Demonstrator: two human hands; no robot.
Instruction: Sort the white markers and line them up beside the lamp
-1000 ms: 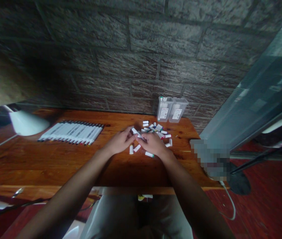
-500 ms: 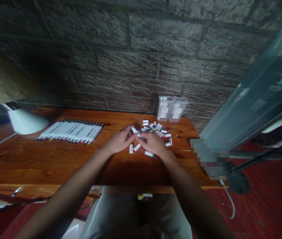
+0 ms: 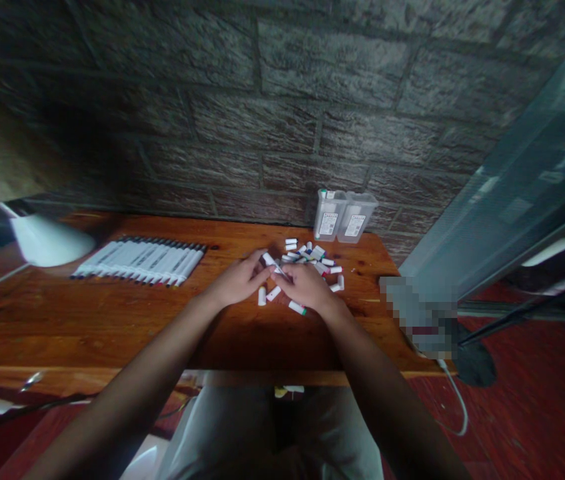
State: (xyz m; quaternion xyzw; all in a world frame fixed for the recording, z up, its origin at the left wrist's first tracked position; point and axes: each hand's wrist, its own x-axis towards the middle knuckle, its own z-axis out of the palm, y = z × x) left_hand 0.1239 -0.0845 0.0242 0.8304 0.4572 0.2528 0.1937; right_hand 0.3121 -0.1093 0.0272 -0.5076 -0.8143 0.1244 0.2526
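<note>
My left hand [image 3: 241,280] is closed, holding a small white marker cap [image 3: 268,259] between thumb and fingers. My right hand [image 3: 307,283] meets it, its fingers pinched on a thin pale piece [image 3: 278,269] at the cap's lower end. Whether cap and thin piece are one object is too small to tell. Around and behind the right hand lie loose white caps with coloured ends, several of them in a heap. One cap [image 3: 262,296] stands below the left fingertips, and a green-ended cap [image 3: 297,307] lies just below the right hand.
A row of white markers [image 3: 142,261] with dark ends lies side by side on the wooden table [image 3: 112,327]. Two clear plastic cases [image 3: 351,219] stand by the brick wall. A white lamp base [image 3: 50,241] is at the left, and a blurred-out object [image 3: 420,317] sits at the right edge.
The view has shifted very slightly. Both hands keep the same grip in the same place, and the loose caps lie as before.
</note>
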